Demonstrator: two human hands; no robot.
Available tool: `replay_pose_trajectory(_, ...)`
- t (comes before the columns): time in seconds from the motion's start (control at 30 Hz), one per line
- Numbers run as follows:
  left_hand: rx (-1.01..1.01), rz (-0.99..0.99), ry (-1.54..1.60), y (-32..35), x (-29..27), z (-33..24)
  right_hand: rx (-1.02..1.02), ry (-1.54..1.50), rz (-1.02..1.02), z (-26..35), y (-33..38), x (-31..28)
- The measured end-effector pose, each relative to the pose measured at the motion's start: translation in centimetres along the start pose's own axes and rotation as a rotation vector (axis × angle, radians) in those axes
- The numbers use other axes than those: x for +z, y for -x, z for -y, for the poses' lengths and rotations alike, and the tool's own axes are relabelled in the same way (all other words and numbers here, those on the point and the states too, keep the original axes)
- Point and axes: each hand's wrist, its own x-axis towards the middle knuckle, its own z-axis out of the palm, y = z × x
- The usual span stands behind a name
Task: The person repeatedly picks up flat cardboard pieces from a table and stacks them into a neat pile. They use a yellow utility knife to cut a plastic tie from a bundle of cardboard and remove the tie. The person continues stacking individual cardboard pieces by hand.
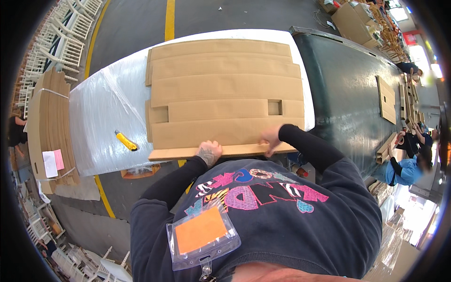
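so the near edge of the wide flat brown cardboard point(225, 89), laid on a shiny plastic-wrapped white surface point(101, 113), is clamped by the curled left hand point(209, 151) and pinched by the right hand point(270, 139), probably to keep it even, with a yellow utility knife point(126, 141) parked leftward.

We are having cardboard point(221, 87) lying upper centre, on a film-covered surface point(101, 108).
Our left hand point(210, 151) and right hand point(270, 139) are resting along its lower edge, mid-frame; a knife point(125, 140) is lying left of it on the film, a cardboard stack point(51, 117) is standing far left, and a panel point(386, 96) is lying on the bench point(340, 87) at upper right.
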Motion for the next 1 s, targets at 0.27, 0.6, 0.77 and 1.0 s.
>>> replay_pose_trajectory(0.27, -0.101, -0.011, 0.091, -0.3, 1.1, -4.4, 0.03, 0.162, -1.057, 2.6, -15.4, -7.0)
replay_pose_trajectory(0.6, -0.068, 0.313, 0.254, -5.7, -12.3, 1.3, -0.018, 0.158, -0.981, 1.5, -17.5, -4.9)
replay_pose_trajectory(0.77, -0.127, 0.32, 0.225, -5.7, -13.8, 0.3, -0.036, 0.162, -1.03, 0.7, -17.2, -6.0)
replay_pose_trajectory(1.0, -0.116, 0.207, 0.127, -2.9, -8.6, -2.9, -0.068, -0.229, -0.844, -1.4, -15.8, -10.5)
